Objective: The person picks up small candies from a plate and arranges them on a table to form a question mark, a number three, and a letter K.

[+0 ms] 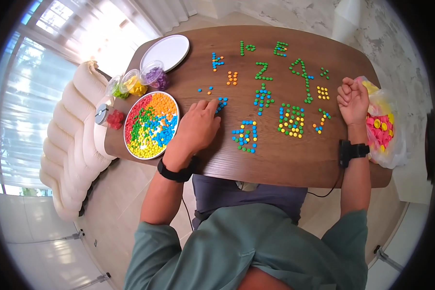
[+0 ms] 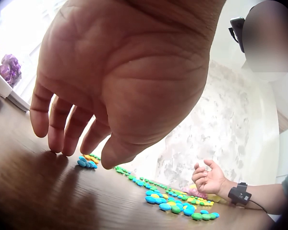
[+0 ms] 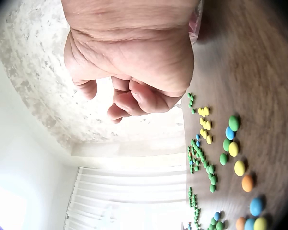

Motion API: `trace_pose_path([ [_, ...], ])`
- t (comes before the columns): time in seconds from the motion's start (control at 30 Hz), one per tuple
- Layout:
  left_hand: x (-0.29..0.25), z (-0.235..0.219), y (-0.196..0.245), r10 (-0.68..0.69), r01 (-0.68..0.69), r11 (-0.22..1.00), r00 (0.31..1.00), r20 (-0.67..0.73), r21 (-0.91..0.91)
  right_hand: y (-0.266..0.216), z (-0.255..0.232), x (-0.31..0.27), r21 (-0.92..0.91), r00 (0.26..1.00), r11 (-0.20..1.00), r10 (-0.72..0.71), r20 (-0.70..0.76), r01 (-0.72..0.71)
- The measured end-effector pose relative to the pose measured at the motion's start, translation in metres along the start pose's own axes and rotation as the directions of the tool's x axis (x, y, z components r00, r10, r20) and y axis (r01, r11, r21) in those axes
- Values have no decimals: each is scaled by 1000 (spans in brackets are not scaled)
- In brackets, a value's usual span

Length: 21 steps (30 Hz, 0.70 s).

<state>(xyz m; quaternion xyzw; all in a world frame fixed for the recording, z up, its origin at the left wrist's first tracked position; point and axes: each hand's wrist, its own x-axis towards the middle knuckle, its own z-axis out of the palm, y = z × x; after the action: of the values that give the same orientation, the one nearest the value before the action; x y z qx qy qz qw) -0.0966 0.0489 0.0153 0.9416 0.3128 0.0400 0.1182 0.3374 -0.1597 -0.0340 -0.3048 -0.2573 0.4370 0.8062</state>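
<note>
My left hand is low over the table, palm down, its fingertips close to a small cluster of blue candies. In the left wrist view those blue candies lie just beyond the fairly straight fingers, between index finger and thumb; nothing shows in the grasp. Beside the fingertips lie a few loose blue and orange candies. At the table's right, my right hand is turned palm up, fingers loosely curled around nothing. Near it sits a square of yellow candies.
Candy figures spread over the table, including a green Z-like shape. A white plate of color-sorted candies stands left, below tubs of wrapped sweets and a bare white plate. A plastic bag of candies lies right.
</note>
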Motion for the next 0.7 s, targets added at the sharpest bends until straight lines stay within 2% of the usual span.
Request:
trace_pose_path([
  [0.3,1,2,0,-2,2,1000,1000,-16,16,0,4,-1,-10,1000,1000,-7,3,7],
  [0.37,1,4,-1,33,-32,999,997,-64,14,0,4,-1,-14,1000,1000,-11,7,11],
  [0.47,2,1,2,1,0,1000,1000,-19,16,-1,6,-1,-15,1000,1000,-10,-6,10],
  [0.7,3,1,1,26,-25,999,999,-40,23,0,7,-2,-14,1000,1000,-15,-5,15],
])
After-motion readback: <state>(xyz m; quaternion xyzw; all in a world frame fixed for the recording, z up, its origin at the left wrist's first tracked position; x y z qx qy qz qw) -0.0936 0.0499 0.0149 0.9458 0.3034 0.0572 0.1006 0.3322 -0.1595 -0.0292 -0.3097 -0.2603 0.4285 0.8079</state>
